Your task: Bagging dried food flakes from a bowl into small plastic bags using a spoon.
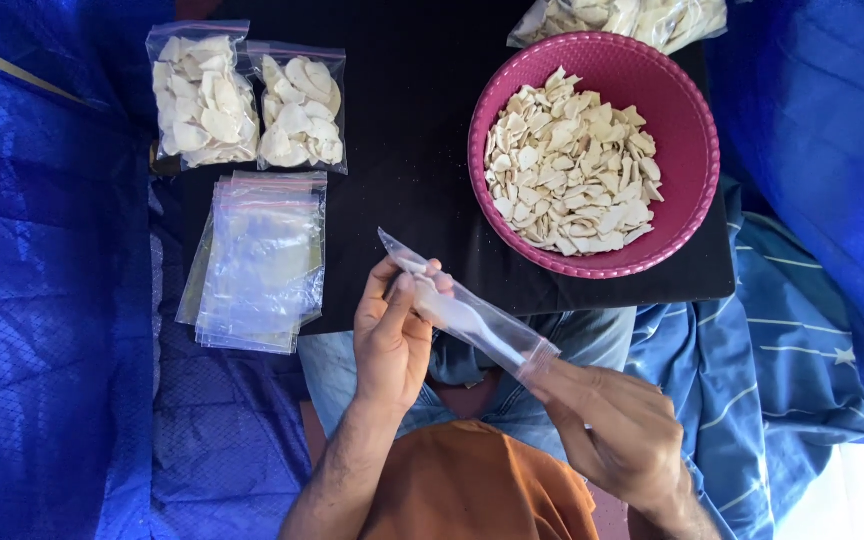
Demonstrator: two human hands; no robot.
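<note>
**Holding a small clear bag between both hands**

Looking down through the head camera, I see a small clear zip bag (467,318) stretched on a slant above the lap, its far-left end higher, its near-right end lower. A few pale chips show inside it near the middle. My left hand (392,340) pinches the far-left end, fingers curled tight over the plastic with the thumb on top. My right hand (617,430) grips the near-right corner at the seal strip, fingers closed narrow around it.

Just beyond the bag lies a black board (412,130) across the knees. On its right half sits a round pink basket (697,130), heaped with pale, flat, broken chips (572,170). The basket's near rim is close to the bag but not touching it.

On the left, near edge of the board rests a stack of empty clear bags (262,260), fanned a little, overhanging the board's edge. Farther on the left, two filled bags (247,100) of the same chips lie side by side, touching.

At the far right, behind the basket, a larger clear bag of chips (632,20) is partly cut off by the frame edge.

Blue tarp (42,300) covers the ground left and right. Striped blue cloth (752,330) lies to the near right. Jeans and an orange shirt (472,490) show at the near edge.
</note>
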